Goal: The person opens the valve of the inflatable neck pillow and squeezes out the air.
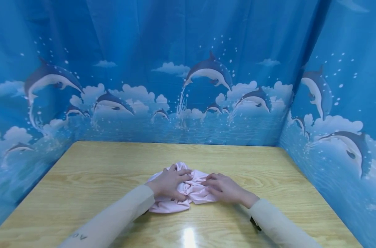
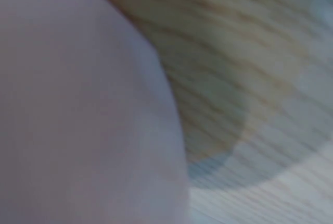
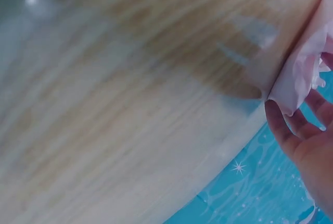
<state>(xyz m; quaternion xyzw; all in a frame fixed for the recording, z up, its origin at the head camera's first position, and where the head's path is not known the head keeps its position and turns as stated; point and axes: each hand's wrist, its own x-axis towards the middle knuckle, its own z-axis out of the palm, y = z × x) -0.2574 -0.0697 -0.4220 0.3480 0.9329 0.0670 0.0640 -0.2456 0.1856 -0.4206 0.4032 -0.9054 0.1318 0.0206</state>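
Note:
A crumpled piece of thin, pale pink fabric (image 1: 195, 188) lies on the wooden table; its folds hide what kind of item it is. Spread fingers of my left hand (image 1: 170, 182) rest on its left half. On its right side, my right hand (image 1: 226, 188) touches the folds with lightly bent fingers. In the right wrist view, fingers of the right hand (image 3: 312, 146) lie against an edge of the pink fabric (image 3: 299, 81). A blurred pale surface (image 2: 88, 104) fills much of the left wrist view, and the left hand's fingers cannot be made out there.
The light wood-grain table (image 1: 113, 162) extends around the fabric and carries a bright reflection near its front. A blue curtain (image 1: 138, 69) printed with dolphins hangs behind it and along both sides.

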